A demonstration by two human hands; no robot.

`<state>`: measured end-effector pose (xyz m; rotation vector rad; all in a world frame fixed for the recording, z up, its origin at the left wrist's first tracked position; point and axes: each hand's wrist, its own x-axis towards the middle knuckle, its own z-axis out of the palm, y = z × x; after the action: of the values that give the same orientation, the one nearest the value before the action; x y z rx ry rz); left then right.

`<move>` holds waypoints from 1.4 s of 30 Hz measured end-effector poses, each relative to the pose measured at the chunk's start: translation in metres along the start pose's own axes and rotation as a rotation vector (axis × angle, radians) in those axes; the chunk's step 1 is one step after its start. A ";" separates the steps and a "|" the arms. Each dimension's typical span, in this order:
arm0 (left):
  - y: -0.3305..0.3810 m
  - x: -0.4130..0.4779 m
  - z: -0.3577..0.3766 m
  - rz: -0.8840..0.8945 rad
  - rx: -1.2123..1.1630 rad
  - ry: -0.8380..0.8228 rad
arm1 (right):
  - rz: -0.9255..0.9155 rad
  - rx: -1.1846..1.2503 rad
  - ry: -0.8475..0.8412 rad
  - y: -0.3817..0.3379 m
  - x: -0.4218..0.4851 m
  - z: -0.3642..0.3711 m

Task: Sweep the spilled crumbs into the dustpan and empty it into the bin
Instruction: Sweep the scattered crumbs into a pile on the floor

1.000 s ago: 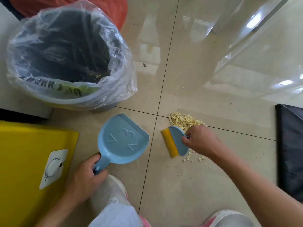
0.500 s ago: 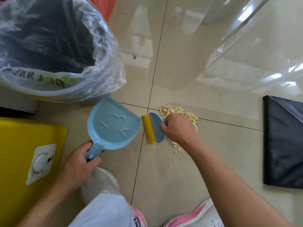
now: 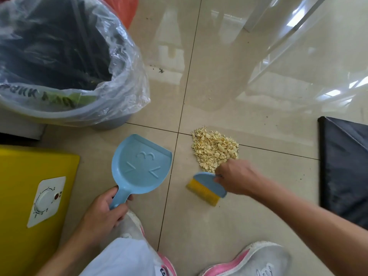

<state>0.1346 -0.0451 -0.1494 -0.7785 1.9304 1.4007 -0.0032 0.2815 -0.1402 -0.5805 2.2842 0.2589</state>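
Observation:
A pile of pale yellow crumbs [image 3: 214, 149] lies on the beige tile floor, right of a tile joint. My right hand [image 3: 237, 176] grips a small blue brush with yellow bristles [image 3: 207, 188], just below the pile with its bristles pointing down-left. My left hand [image 3: 103, 213] holds the handle of a light blue dustpan [image 3: 140, 166], which lies flat on the floor left of the crumbs, its mouth facing up-right. The pan is empty. The bin [image 3: 59, 62], lined with a clear plastic bag, stands at the upper left.
A yellow box with a white dial [image 3: 29, 196] sits at the left. A black object [image 3: 344, 172] lies at the right edge. My two shoes [image 3: 251, 259] are at the bottom. An orange thing [image 3: 129, 8] shows behind the bin.
The brush has moved from the pile's left edge, beside the pan's mouth, down to below the pile and turned. The crumbs now lie in a tighter heap. The dustpan has barely moved.

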 end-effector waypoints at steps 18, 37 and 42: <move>-0.007 0.007 0.006 -0.048 0.119 -0.004 | -0.373 -0.419 0.078 0.090 -0.028 0.009; 0.042 0.053 0.006 0.212 0.756 -0.094 | 0.350 -0.057 0.122 0.140 -0.073 -0.037; 0.061 0.073 0.014 0.220 0.890 -0.204 | 0.429 0.251 0.139 0.137 -0.030 -0.030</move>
<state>0.0439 -0.0232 -0.1733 0.0005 2.2070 0.5553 -0.0698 0.4007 -0.0961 0.0264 2.5098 0.1351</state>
